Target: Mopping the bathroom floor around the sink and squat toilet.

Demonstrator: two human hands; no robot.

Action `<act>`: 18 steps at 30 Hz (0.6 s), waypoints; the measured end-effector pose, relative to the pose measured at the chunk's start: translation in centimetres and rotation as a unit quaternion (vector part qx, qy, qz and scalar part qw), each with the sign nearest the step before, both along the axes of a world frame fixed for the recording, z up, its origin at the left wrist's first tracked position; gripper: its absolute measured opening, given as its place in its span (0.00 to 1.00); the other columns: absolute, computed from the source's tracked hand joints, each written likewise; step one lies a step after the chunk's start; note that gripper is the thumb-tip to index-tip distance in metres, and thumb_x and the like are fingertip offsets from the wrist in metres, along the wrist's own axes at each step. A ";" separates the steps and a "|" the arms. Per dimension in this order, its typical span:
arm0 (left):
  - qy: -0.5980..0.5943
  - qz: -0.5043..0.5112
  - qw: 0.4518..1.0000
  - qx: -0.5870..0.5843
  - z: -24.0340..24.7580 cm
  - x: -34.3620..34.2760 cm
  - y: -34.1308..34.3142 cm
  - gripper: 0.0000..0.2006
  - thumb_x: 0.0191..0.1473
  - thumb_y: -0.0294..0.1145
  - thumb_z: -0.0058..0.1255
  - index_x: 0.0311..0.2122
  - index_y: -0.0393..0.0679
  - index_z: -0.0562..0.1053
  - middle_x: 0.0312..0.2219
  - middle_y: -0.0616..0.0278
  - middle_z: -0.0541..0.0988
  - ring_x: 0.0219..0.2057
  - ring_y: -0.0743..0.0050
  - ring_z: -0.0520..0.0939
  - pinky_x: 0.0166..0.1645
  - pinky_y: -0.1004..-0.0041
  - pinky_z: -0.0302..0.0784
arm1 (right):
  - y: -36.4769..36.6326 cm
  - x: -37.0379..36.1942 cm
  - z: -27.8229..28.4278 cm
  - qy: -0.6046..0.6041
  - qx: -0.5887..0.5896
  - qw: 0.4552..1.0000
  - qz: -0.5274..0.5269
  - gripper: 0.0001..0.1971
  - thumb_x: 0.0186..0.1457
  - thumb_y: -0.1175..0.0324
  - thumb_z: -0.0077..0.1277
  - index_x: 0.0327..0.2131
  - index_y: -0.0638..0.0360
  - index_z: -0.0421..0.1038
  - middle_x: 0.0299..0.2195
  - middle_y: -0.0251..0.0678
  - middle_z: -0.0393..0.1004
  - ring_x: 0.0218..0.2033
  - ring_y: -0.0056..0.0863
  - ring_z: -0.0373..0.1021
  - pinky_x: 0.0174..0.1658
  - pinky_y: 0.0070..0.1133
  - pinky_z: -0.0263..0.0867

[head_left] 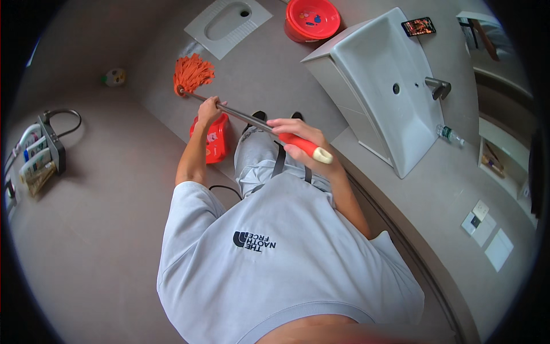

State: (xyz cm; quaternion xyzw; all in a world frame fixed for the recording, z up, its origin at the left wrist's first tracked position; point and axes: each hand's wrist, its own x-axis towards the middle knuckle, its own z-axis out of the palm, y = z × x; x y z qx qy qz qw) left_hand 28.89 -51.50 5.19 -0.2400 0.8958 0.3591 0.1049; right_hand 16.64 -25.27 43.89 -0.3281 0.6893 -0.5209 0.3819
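A mop slants across the middle, its orange strand head (193, 74) resting on the grey floor at the far left. My left hand (209, 109) is wrapped round the metal pole (243, 116), fairly near the head. At the other end, the red grip (298, 144) with its cream tip lies between the thumb and fingers of my right hand (306, 137). The fingers of that hand are fairly straight along the grip, and its palm is partly hidden behind it. Just beyond my left forearm stands a red plastic container (217, 140).
A white squat toilet (223, 28) is set in the floor at the back, with a red bucket (312, 22) beside it. On the right, a white washbasin (381, 86) juts out, carrying a phone (419, 27) and a clear bottle (450, 136). A wall shelf with tubes (43, 152) hangs at left.
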 end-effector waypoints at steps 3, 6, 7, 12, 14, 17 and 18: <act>0.075 0.044 0.996 0.009 1.8 -1.4 4.3 0.19 0.53 0.48 0.57 0.27 0.39 0.72 0.28 0.50 0.77 0.33 0.45 0.79 0.37 0.56 0.73 | 4.0 -4.3 0.6 -0.046 0.044 0.995 0.078 0.30 0.48 0.75 0.57 0.57 0.56 0.64 0.62 0.39 0.61 0.61 0.34 0.62 0.61 0.28 0.58; 0.092 0.089 0.992 -0.007 4.0 -3.6 9.4 0.18 0.53 0.47 0.56 0.28 0.39 0.73 0.28 0.51 0.77 0.32 0.46 0.79 0.36 0.56 0.73 | 11.1 -12.0 -0.3 -0.055 0.168 0.976 0.123 0.35 0.47 0.71 0.63 0.60 0.56 0.62 0.65 0.35 0.57 0.58 0.29 0.65 0.60 0.28 0.59; 0.107 0.118 0.987 0.007 4.8 -3.8 10.5 0.17 0.53 0.46 0.56 0.28 0.39 0.73 0.28 0.51 0.77 0.32 0.47 0.79 0.35 0.56 0.73 | 13.2 -15.3 -1.0 -0.049 0.217 0.970 0.101 0.32 0.50 0.69 0.60 0.60 0.56 0.63 0.64 0.34 0.58 0.57 0.28 0.65 0.60 0.28 0.59; 0.135 0.264 0.952 0.077 9.1 -5.8 15.2 0.12 0.55 0.40 0.55 0.30 0.41 0.74 0.24 0.51 0.77 0.28 0.49 0.80 0.33 0.63 0.74 | 25.4 -39.2 -8.7 0.159 0.263 0.947 -0.092 0.20 0.60 0.63 0.51 0.54 0.57 0.70 0.63 0.34 0.61 0.55 0.24 0.67 0.51 0.23 0.65; 0.130 0.309 0.941 0.047 10.1 -5.4 16.6 0.11 0.56 0.39 0.55 0.30 0.41 0.75 0.24 0.51 0.77 0.27 0.49 0.81 0.33 0.63 0.75 | 24.8 -45.9 -9.1 0.166 0.252 0.943 -0.138 0.20 0.61 0.60 0.50 0.55 0.56 0.70 0.63 0.33 0.61 0.53 0.23 0.69 0.44 0.21 0.68; 0.144 0.365 0.920 -0.007 9.0 -3.2 25.2 0.10 0.56 0.37 0.55 0.30 0.42 0.75 0.23 0.52 0.78 0.27 0.52 0.82 0.33 0.64 0.76 | 27.9 -53.6 -11.1 0.164 0.243 0.947 -0.133 0.21 0.62 0.59 0.48 0.55 0.56 0.70 0.63 0.31 0.62 0.51 0.23 0.71 0.39 0.20 0.68; 0.133 0.364 0.922 0.007 9.4 -2.7 25.2 0.10 0.57 0.38 0.54 0.32 0.43 0.77 0.25 0.53 0.79 0.30 0.55 0.83 0.36 0.66 0.76 | 27.3 -55.6 -12.0 0.166 0.227 0.948 -0.152 0.20 0.62 0.59 0.47 0.55 0.56 0.70 0.63 0.30 0.62 0.51 0.24 0.73 0.38 0.20 0.68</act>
